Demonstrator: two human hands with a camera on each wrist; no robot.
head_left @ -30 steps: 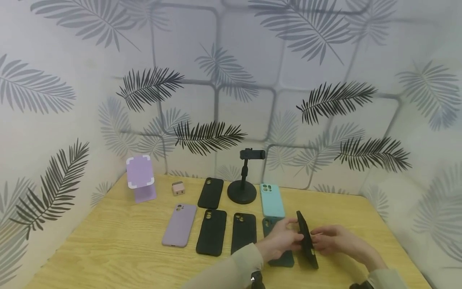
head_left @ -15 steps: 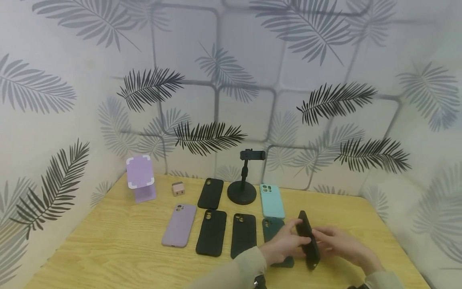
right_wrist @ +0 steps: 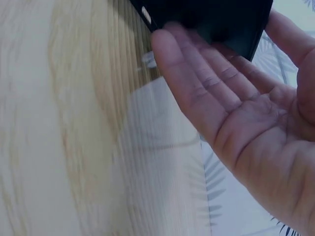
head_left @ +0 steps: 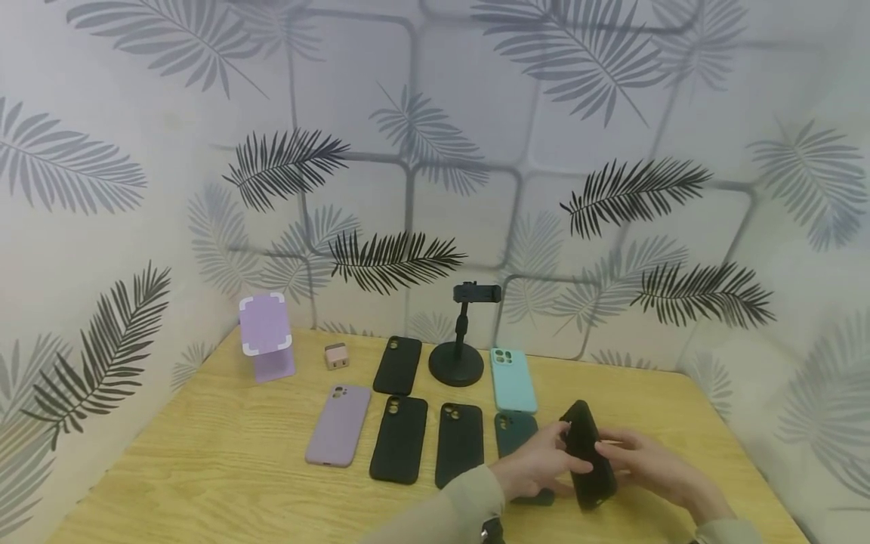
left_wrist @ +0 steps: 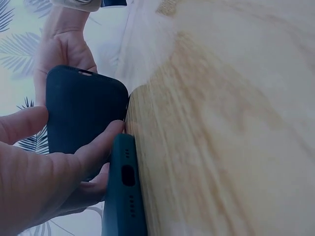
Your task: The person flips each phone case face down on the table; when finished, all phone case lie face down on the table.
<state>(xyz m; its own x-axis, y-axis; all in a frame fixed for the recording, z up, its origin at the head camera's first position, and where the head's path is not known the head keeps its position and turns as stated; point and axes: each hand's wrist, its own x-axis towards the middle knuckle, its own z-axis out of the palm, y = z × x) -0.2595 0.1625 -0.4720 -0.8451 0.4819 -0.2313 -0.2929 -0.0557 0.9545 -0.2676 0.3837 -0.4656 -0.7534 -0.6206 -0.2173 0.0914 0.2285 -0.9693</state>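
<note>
A black phone case [head_left: 590, 453] is held tilted near the right side of the table, its flat dark face towards the head camera. My left hand [head_left: 537, 462] grips its left side, thumb across the face. On the other side my right hand [head_left: 649, 462] holds the right edge with the thumb, its fingers passing behind. The right wrist view shows those fingers [right_wrist: 216, 88] under the case [right_wrist: 221, 19]. Beneath my left hand lies a dark green phone case [head_left: 514, 431], partly hidden; its end with the port opening shows in the left wrist view.
Several more phone cases lie to the left, among them a purple one [head_left: 338, 425] and black ones [head_left: 399, 440]. A turquoise case [head_left: 513, 380] lies behind. At the back stand a black phone holder [head_left: 457, 365], a pink charger plug [head_left: 336, 356] and a purple stand [head_left: 265, 325].
Both hands have turned the black phone case from nearly edge-on until its broad face shows. It has shifted slightly right, and my left thumb now lies across it.
</note>
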